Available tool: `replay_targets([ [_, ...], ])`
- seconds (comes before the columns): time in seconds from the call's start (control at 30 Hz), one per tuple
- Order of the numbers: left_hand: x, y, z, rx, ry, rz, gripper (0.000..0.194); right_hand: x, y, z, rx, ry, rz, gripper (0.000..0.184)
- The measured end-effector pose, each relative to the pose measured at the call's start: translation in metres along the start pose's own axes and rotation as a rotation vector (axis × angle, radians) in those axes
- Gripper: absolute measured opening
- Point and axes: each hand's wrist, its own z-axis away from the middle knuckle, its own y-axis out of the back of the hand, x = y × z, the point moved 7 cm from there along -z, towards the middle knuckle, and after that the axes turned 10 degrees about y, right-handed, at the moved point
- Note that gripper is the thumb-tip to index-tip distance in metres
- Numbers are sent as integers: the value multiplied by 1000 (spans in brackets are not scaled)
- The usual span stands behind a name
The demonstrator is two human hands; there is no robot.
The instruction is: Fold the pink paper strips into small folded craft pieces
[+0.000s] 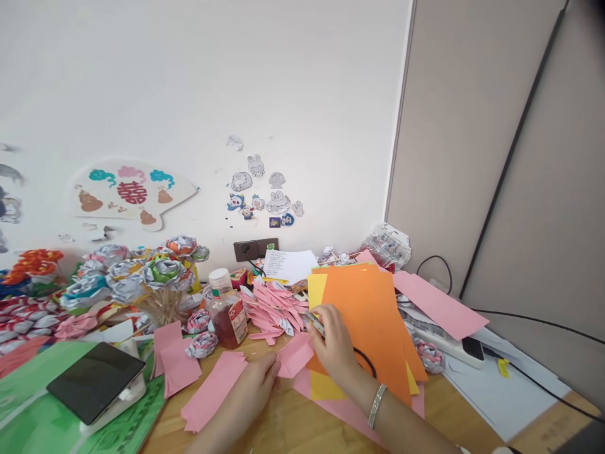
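My left hand (259, 377) is closed, pinching the left edge of a folded piece of pink paper (295, 356) just above the table. At that paper's right side, my right hand (334, 340) is curled round a small grey and dark tool (316, 323); its kind is hard to make out. A stack of pink paper strips (215, 388) lies by my left forearm, with more pink strips (176, 359) farther left. Beyond my hands is a heap of folded pink paper pieces (271, 306). Orange sheets (363, 309) lie under and behind my right hand.
A bottle of reddish liquid (229, 321) stands behind my left hand. Paper flowers on sticks (163, 274) crowd the back left. A black tablet (97, 381) rests on a green sheet (33, 378). At right are white papers (491, 400), a power strip (454, 347) and cables.
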Motion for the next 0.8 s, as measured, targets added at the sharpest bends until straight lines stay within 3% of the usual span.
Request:
replay_targets([
  [0.13,-2,6,-3,9,-33,-57,27,16,-19,-2,-279,-96,-188,17],
  [0.2,-6,10,-7,30,-11,12,30,20,-26,2,-340,-168,-311,21],
  [0.47,-14,8,-12,-78,137,505,34,18,-37,9,-405,-323,-696,22],
  [0.63,-12,13,-8,-85,177,613,48,26,-42,12,-387,-384,-754,27],
  [0.8,-12,14,-9,-84,190,713,42,24,-40,11,-306,-396,-828,25],
])
